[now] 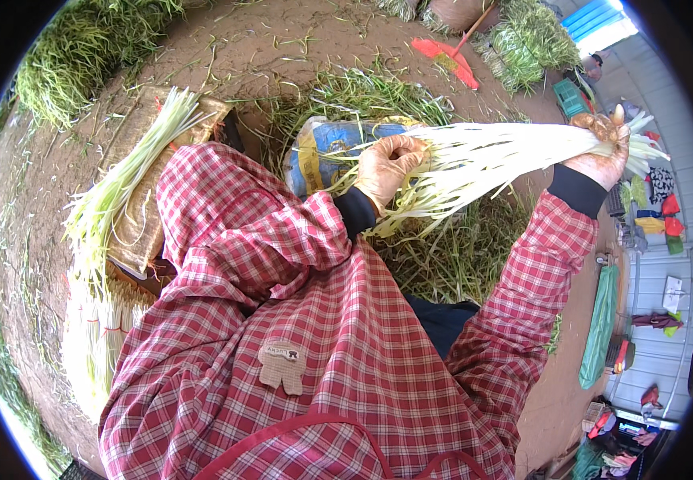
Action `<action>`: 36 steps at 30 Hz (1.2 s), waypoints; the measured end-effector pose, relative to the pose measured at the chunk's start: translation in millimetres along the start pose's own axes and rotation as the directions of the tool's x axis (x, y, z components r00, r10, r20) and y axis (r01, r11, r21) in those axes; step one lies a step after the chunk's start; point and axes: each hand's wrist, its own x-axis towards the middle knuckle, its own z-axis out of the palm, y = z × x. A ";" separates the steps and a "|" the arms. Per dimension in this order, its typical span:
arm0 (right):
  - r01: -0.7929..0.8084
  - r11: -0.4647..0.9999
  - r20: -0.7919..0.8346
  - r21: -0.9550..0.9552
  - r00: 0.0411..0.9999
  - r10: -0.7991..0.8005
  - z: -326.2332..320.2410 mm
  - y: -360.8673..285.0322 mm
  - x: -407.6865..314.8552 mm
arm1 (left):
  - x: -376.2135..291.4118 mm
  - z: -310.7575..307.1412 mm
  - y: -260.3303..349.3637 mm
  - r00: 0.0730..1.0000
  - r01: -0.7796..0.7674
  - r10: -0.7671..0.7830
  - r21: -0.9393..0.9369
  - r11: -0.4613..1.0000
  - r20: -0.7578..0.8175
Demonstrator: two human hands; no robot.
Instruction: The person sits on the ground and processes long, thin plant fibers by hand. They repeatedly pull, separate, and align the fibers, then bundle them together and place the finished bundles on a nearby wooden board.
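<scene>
My right hand [601,141] is closed around the white stalk ends of a bunch of blanched chives [502,150], held out at the upper right. The long pale leaves fan leftward from it, yellowish toward their tips. My left hand [388,171], in a thin soiled glove, pinches some leaves between thumb and fingers near the tips. Beneath that hand lies a blue and yellow plastic sack [328,147], partly hidden by leaves. Another loose bunch of chives [148,159] rests on a brown woven cloth [136,228] to my left.
Tied chive bundles [103,336] stand at the lower left. Green leaf trimmings [454,258] are heaped before me. A red broom [448,57] lies on the dirt floor. Green piles [94,54] fill the upper left; a long green plastic-wrapped item [600,327] lies at the right wall.
</scene>
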 end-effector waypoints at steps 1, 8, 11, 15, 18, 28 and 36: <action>0.002 1.000 -0.014 0.002 1.000 -0.002 0.1 0.6 -0.3 | 0.3 -2.2 -1.0 0.999 -0.035 0.035 -0.010 0.999 0.000; 0.055 0.998 -0.083 -0.037 0.995 -0.058 2.9 7.6 -2.4 | -3.1 0.8 1.0 0.997 0.073 -0.076 -0.115 0.991 -0.021; 0.040 0.999 -0.055 -0.027 0.998 -0.042 3.4 11.1 -3.3 | 0.3 4.6 3.5 0.995 0.081 -0.091 -0.212 0.974 -0.036; 0.001 1.000 -0.001 0.001 1.000 -0.001 0.8 14.4 -3.6 | 5.3 1.8 2.6 0.999 0.047 -0.044 -0.139 0.989 0.022; 0.006 1.000 -0.025 0.005 1.000 -0.005 -4.2 15.1 -3.4 | 7.8 -1.7 1.4 0.999 0.050 -0.050 -0.039 0.998 0.003; 0.041 0.998 -0.075 -0.048 0.996 -0.045 -25.3 8.7 -1.1 | 10.9 -42.1 -16.8 0.992 0.057 -0.075 0.174 0.983 0.099; 0.166 0.975 -0.170 -0.147 0.967 -0.190 -45.8 -6.5 -4.2 | 77.8 -154.1 68.0 0.898 0.110 -0.322 -0.556 0.824 -0.300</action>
